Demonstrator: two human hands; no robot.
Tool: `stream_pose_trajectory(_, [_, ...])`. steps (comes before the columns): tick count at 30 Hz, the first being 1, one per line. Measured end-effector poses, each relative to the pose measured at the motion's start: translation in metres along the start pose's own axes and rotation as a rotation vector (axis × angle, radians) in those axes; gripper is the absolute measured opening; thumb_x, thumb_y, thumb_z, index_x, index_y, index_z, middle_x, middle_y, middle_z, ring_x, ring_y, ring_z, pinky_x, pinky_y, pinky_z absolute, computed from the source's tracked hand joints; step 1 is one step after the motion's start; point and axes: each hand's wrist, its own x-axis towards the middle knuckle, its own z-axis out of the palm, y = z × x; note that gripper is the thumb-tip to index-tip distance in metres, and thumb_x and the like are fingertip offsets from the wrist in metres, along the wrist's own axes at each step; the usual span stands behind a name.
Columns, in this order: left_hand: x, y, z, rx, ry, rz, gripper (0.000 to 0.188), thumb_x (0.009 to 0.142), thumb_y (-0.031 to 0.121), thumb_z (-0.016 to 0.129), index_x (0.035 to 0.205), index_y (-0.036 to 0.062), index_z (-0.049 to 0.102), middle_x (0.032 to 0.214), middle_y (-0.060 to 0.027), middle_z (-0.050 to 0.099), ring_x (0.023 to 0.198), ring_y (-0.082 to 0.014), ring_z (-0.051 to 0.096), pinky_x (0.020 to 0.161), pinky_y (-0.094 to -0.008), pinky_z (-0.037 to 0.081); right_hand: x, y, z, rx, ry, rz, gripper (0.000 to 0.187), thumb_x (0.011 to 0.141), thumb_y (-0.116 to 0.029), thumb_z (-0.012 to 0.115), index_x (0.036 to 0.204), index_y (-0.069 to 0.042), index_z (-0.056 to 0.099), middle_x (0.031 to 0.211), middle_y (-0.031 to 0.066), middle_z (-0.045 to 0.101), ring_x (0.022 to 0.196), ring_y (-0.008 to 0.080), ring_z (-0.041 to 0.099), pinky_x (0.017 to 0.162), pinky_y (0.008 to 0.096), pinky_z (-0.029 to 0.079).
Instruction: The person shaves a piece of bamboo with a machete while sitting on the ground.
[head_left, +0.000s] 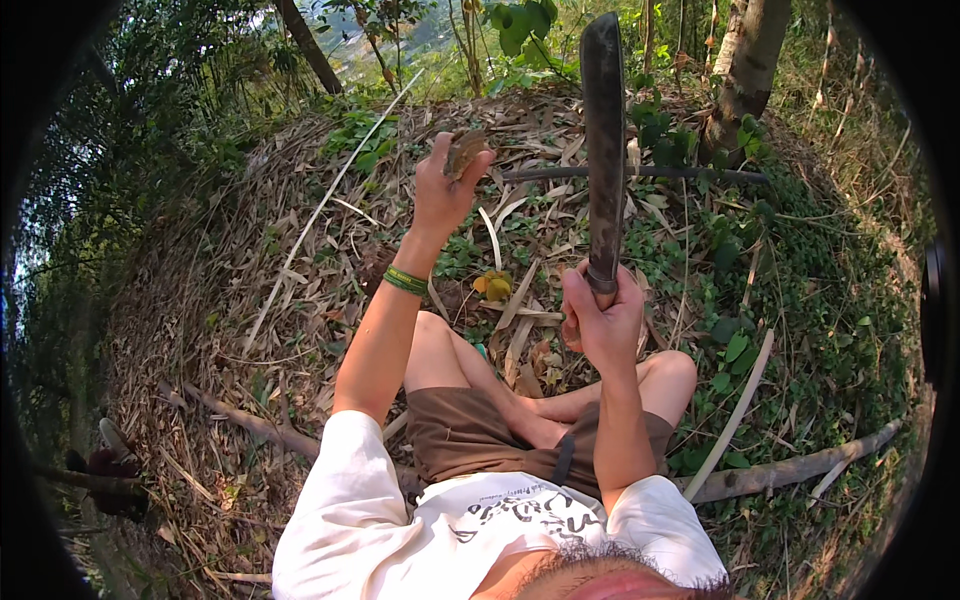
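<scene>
In my right hand [606,308] is a machete [604,140], gripped by its handle, most of which my fingers cover. Its long dark blade points up and away from me, with a blunt rounded tip. My left hand [446,188], raised out in front, has its fingers closed on a small brown piece [464,153]. That piece looks rough and thin, like dry bark or a curled leaf; its exact kind I cannot make out. The two hands are well apart, and the blade does not touch the brown piece.
I sit cross-legged on ground covered with dry leaves [300,240]. A long pale stick [330,200] lies to the left. Behind me a thick branch [790,474] crosses, with a pale strip [735,420] near it. A tree trunk [745,75] stands far right; a yellow leaf [494,286] lies ahead.
</scene>
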Motion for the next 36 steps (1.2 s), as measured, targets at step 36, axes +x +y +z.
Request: stream_pose_trajectory(36, [-0.389,0.178,-0.092,-0.78,1.546,-1.669,0.045,0.09,0.037,0.074,0.106,0.0004,0.054,0.103,-0.0125,0.055,0.104,-0.0282,0.057,0.098,-0.0459,0.051,-0.004,0.189,0.006,0.218,0.247,0.485,0.017,0.091,-0.007,0.071,0.099,-0.008,0.055,0.077,0.0011,0.057,0.059,0.0097,0.053,0.054,0.0249,0.047])
